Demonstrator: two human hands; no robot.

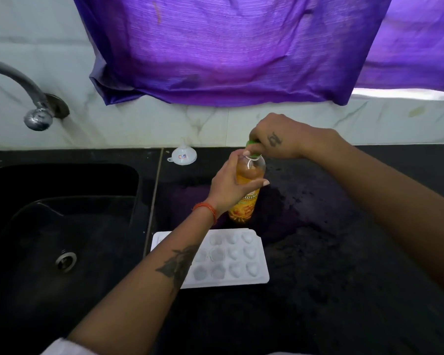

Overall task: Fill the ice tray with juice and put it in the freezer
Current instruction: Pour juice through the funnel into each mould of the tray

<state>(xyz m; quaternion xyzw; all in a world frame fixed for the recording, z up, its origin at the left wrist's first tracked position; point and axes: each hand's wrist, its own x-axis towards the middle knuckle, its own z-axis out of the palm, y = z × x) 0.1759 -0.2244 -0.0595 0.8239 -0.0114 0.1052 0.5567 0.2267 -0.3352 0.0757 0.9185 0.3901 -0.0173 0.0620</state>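
Sink (36,226): lying open at the left — a knocked bottle could be rolling in.
Ice tray (256,257): sitting empty on the near counter, partly under the left forearm.
Juice bottle (244,198): standing just beyond the tray; left hand (228,188) is wrapping its body — squeezing risks a spurt.
Cap (253,149): right hand (274,137) is pinching it; it could be slipping.

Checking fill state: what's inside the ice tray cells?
The visible cells of the ice tray look empty and white, with no juice. The left forearm covers the left columns, so those cannot be checked.
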